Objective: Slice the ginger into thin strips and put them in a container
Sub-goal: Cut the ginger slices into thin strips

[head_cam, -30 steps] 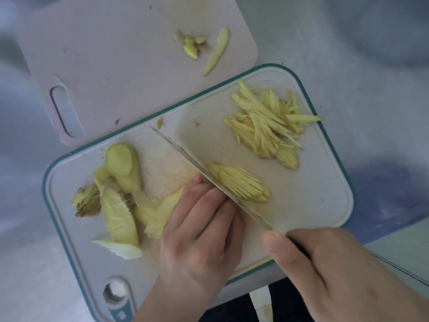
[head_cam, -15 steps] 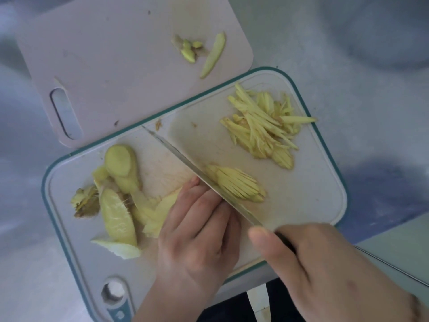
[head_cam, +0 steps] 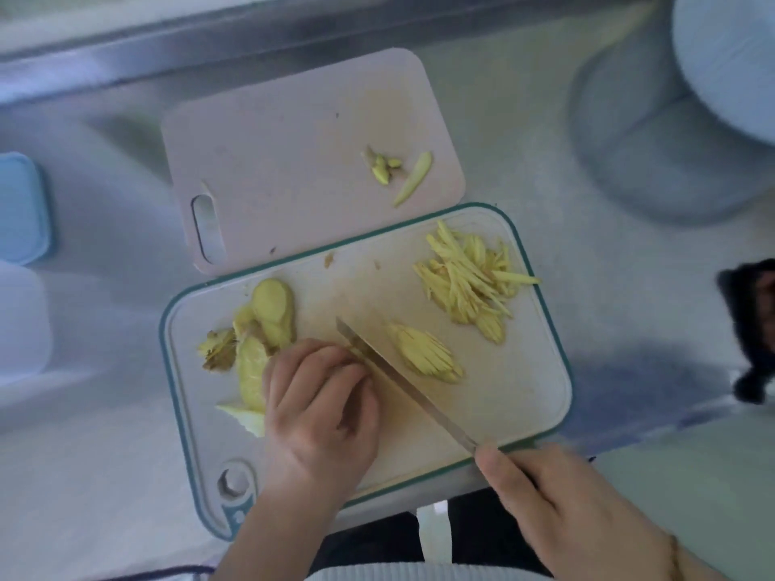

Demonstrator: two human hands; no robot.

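Note:
On the teal-rimmed white cutting board [head_cam: 524,396] lie a loose heap of ginger strips [head_cam: 469,283] at the far right and a fanned, freshly cut stack of strips [head_cam: 425,354] in the middle. Whole ginger pieces and slices [head_cam: 268,325] sit at the left. My left hand [head_cam: 321,408] curls its fingers down over ginger slices beside the blade. My right hand [head_cam: 557,501] grips the knife [head_cam: 402,383] handle at the board's near edge, the blade lying diagonally against my left knuckles.
A pink cutting board [head_cam: 285,161] with ginger trimmings [head_cam: 398,171] lies behind, partly under the white board. A blue lid [head_cam: 21,207] and a clear container [head_cam: 21,320] sit at the left. A large pale bowl [head_cam: 729,56] stands at the far right on the steel counter.
The knife has drawn back toward me, its tip now near my left fingers. My left fingers have curled in more tightly. The view has pulled back, showing more of the counter.

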